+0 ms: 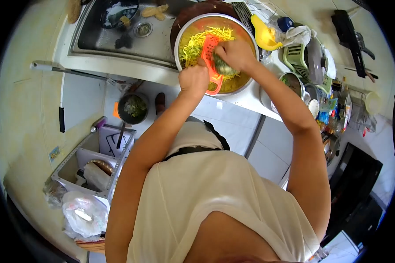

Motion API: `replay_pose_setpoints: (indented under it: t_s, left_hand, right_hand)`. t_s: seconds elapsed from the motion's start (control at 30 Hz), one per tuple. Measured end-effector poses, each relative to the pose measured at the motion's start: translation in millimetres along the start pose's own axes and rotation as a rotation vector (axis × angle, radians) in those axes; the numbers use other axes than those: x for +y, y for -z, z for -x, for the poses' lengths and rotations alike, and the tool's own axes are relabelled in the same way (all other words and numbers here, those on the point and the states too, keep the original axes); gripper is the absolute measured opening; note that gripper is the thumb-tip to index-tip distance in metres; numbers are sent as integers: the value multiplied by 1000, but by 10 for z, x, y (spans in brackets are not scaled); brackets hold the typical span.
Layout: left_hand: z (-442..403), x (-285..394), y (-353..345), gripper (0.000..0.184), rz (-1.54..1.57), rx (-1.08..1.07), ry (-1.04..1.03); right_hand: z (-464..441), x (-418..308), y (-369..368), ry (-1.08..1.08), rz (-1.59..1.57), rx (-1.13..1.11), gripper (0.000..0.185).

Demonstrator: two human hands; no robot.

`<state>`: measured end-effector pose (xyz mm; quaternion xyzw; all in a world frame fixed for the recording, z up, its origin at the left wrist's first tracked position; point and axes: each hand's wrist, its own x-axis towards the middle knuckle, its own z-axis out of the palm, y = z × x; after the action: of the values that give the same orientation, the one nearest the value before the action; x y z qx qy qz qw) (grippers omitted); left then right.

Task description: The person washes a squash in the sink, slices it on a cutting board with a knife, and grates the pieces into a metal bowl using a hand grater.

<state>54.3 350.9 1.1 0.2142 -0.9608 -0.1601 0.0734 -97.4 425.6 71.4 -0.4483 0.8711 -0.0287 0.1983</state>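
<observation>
A large metal bowl [245, 31] stands on the counter by the sink, with yellow-green shreds [191, 53] inside. Across the bowl lies an orange-red grater [210, 48], tilted with its handle end toward the body. My left hand [195, 79] is closed on the grater's edge at the bowl's near left rim. Over the bowl's right half, my right hand [237, 55] is closed around a green striped vegetable piece [224, 65], held against the grater's right side. The palm side of both hands is hidden.
The sink [162, 39] at left holds a black pan [114, 13]. Right of the bowl are a cut yellow squash [264, 35], a green rack [296, 57] and a pot [292, 81]. A pan with greens [134, 107] sits low at left, near a divided bin [81, 160].
</observation>
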Motion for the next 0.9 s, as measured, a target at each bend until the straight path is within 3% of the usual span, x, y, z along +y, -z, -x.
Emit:
replay_pose_setpoints:
  t_s: [0.07,0.3,0.43,0.53,0.67,0.73,0.83,0.87,0.9]
  left_hand:
    - [5,13,-17,31,26,-44,4]
    - [8,8,-83,31,-53,-23,-32]
    - [-25,-21,-88,32,-59,-19,-44]
    - [11,-11,-102,32,-70,-18,-41]
    - [14,2,-152,33,-88,26,-46]
    - [22,-23,-159,34,-99,15,-46]
    - [10,-7,-116,33,-103,-23,-51]
    - [15,-14,-104,32,-105,-45,-47]
    - [38,-13,-98,24,-88,-12,-52]
  right_hand:
    - [83,-24,-5,-26,-38,-22,46]
    - [-608,424,-265,-223,69,153,49]
    - [-56,179,-79,-74,-68,8,47]
    - [97,-35,-23,-125,44,-87,49]
    - [-597,489,-327,-296,110,108,53]
    - [-606,465,-246,-266,76,101,53]
    - [-422,408,-219,-261,73,-37,50]
    - [-180,174,-11,-173,3,-89,49]
    - [8,21,32,-158,-22,-124,50]
